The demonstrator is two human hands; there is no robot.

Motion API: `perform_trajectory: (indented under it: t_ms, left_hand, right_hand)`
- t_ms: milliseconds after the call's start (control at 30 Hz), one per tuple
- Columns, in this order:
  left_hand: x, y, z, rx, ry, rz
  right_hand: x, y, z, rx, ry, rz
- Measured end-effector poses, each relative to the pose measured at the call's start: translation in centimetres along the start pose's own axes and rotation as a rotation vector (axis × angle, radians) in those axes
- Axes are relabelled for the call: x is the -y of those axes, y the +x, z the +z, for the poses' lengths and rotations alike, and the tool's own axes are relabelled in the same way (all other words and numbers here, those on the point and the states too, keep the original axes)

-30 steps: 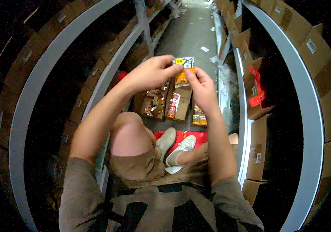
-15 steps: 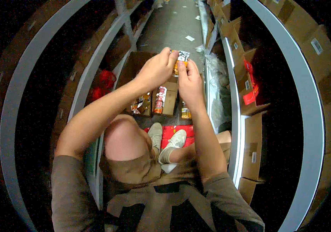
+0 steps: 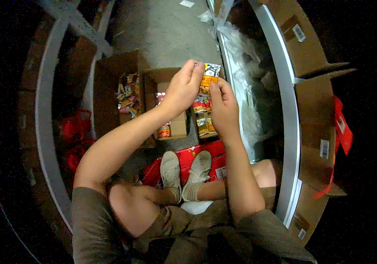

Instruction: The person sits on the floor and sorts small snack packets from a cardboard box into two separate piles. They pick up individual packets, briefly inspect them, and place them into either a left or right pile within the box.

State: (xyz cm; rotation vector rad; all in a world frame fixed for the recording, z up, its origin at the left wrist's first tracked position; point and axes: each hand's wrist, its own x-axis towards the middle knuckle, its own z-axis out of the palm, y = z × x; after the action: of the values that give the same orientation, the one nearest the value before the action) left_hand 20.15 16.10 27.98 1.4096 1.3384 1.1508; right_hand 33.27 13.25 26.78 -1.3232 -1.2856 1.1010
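At the upper centre of the frame, we hold up a small flat packet of shiny film (image 3: 209, 79), black and white at its top and orange below. Our left hand (image 3: 185, 86) pinches its upper left corner, thumb on top; our right hand (image 3: 226, 105) grips its lower right edge between thumb and curled fingers. We judge that a light pinch at the edges serves best, with both wrists steady, so the film stays flat and its face uncovered.

Below, left of centre, stands a tall brown cardboard box (image 3: 107, 92) of mixed packets; beside it, a shallower brown cardboard box (image 3: 178, 126) sits partly behind our left forearm. Small red and yellow packets (image 3: 203, 126) lie in rows near our right forearm. Lower down, our cream lace-up shoes (image 3: 169, 170) rest on glossy red sheeting (image 3: 217, 151).
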Motion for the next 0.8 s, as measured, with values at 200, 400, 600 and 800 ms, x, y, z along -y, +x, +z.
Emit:
perform_trajectory:
  t_ms: [200,400,600,800]
  left_hand:
    - [2.7,0.5,1.5,-0.053,-0.051,-0.006]
    - [2.0,0.3,1.3,-0.005,-0.072,-0.081]
    - [-0.1,-1.6,1.0,0.115,-0.239,-0.076]
    - [-1.8,-1.6,-1.9,0.075,-0.18,-0.011]
  right_hand:
    - [-2.8,1.4,-0.4,-0.006,0.029,0.027]
    - [-1.6,-0.9,-1.4,0.072,-0.045,0.197]
    - [1.3,-4.2,-2.1,-0.001,0.02,0.403]
    - [4.1,-3.7,-1.0,0.057,-0.046,0.087]
